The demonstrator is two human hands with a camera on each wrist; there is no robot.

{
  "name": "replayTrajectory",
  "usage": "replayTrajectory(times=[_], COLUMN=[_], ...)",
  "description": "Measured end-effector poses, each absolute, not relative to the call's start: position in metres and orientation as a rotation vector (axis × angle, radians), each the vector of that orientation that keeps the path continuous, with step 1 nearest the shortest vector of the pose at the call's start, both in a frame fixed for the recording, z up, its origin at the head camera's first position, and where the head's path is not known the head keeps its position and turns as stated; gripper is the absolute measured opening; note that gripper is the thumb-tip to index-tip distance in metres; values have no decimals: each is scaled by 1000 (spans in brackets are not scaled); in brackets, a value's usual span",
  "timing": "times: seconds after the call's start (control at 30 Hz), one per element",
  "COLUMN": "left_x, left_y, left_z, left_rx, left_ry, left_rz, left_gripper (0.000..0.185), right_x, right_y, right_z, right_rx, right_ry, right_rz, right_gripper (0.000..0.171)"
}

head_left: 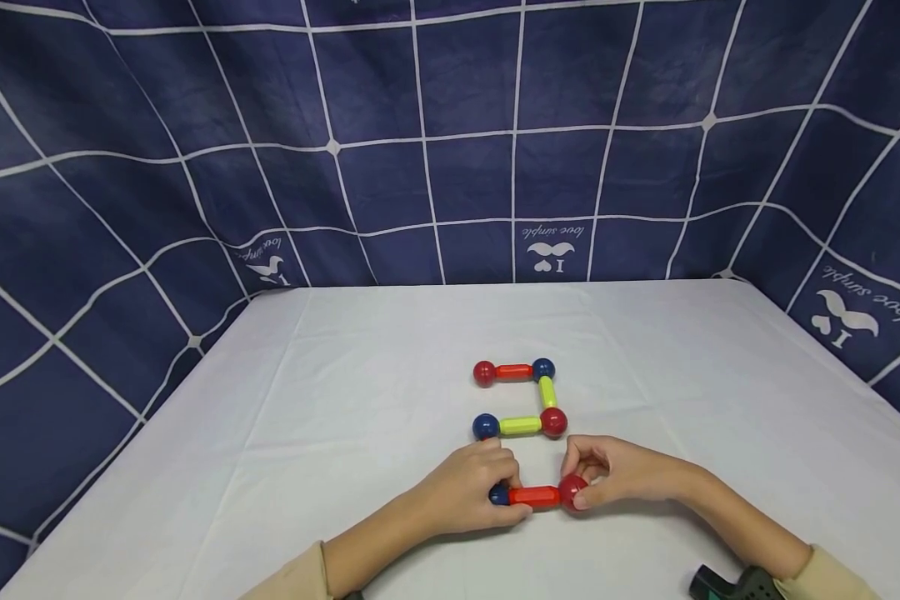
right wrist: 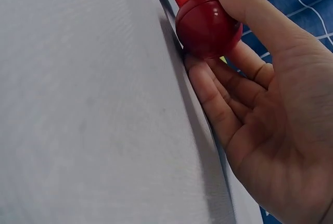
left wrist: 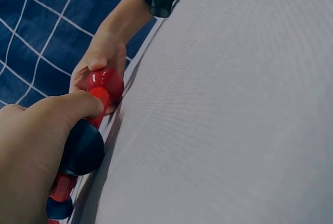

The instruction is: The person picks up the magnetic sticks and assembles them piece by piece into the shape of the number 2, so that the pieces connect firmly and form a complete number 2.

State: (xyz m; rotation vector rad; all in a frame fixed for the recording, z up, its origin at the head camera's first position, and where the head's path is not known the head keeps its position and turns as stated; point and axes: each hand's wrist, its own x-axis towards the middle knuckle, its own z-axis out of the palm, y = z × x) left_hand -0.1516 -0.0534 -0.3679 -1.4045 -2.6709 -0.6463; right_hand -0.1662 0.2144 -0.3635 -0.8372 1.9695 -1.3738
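white table (head_left: 330, 433), navy backdrop (head_left: 420, 125) — grid-patterned

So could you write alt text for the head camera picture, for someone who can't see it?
Two hands hold a red rod on a white table: the left hand at its blue ball, the right hand pinching its red ball. Behind lies a chain of rods and balls.

"love simple" upside down, backdrop cloth (head_left: 450, 125)
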Motion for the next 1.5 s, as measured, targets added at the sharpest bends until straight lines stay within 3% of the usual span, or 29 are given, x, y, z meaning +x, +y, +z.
replayTrajectory(times=[0.37, 0.73, 1.03, 1.5], left_x=[-157, -167, -172, -201], left_y=[-65, -85, -88, -106], left_z=[-347, -336, -338, -352], left_rx=[-1462, -1392, -1350, -1163], left_ry=[-2792, -3175, -3222, -3024], left_rz=[-682, -945, -1049, -1243], left_gripper=[21, 29, 30, 30], right_x=[-173, -182, -193, -243], right_y=[211, 196, 185, 168], right_z=[-365, -372, -372, -375], right_rx=[-903, -663, -598, -523], right_ry=[2334, 2776, 2788, 2806], right_rz=[-1409, -1280, -1272, -1308], right_gripper=[9, 41, 38, 41])
